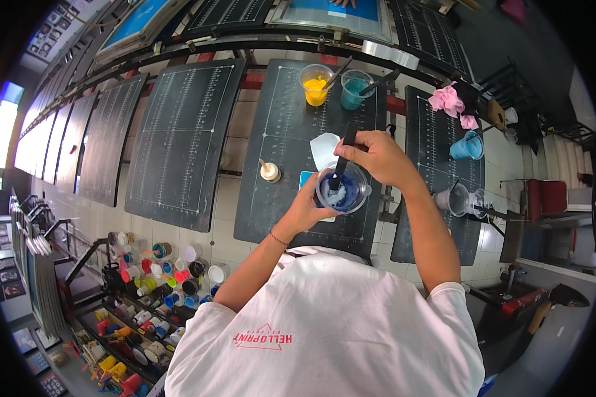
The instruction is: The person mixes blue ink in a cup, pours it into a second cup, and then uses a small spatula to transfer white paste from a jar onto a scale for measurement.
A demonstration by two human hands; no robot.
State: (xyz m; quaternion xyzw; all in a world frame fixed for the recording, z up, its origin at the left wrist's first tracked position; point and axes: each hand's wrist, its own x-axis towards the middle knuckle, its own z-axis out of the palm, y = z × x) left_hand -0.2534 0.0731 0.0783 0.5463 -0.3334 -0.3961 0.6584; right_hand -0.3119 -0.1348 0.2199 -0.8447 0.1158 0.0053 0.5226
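Observation:
My left hand [304, 206] is wrapped round a clear plastic cup [359, 198] that holds dark blue and whitish ink. My right hand [379, 157] grips a black spatula [348, 142], whose lower end stands in the ink inside the cup. Beneath the cup lie a white sheet [324, 149] and a blue-edged card [306, 178], both partly covered. Left of them on the black board [261, 198] stands a small white jar [269, 173] with a wooden stick. Farther off are a cup of yellow ink [316, 86] and a cup of teal ink [355, 90], each with a dark spatula.
On the right board sit crumpled pink paper [446, 100], a light blue cup [467, 146] and clear cups [452, 200]. Another black board [179, 139] lies to the left. Several ink containers [172, 268] crowd the lower left. Another person's hand [342, 3] shows at the top.

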